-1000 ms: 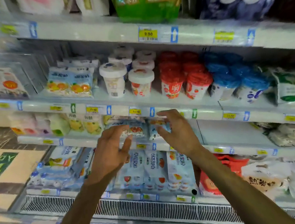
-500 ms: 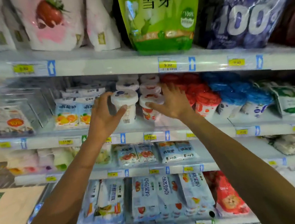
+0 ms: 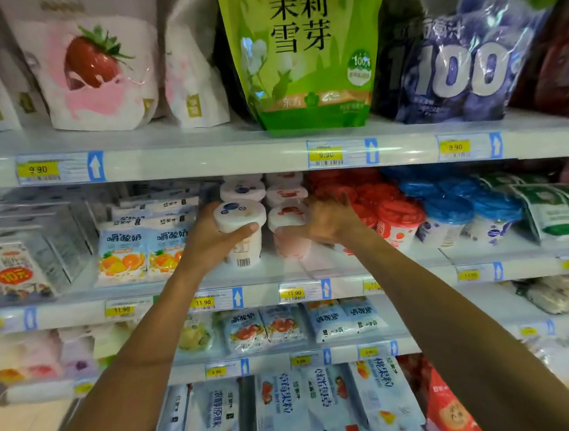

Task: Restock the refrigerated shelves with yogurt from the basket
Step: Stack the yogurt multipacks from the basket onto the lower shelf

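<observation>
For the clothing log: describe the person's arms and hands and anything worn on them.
Left arm and right arm are bare down to the frame's edge, no sleeves in view. Left hand and right hand wear no gloves; no watch, bracelet or ring shows, though the right hand is blurred.

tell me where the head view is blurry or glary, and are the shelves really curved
Head view: the right grip is smeared by motion, its hold unclear; the left grip round the white yogurt cup is sharper; glare streaks the blue pouch; print on the green pouch is crisp; the shelf rail bows slightly, likely wide-angle distortion.
</observation>
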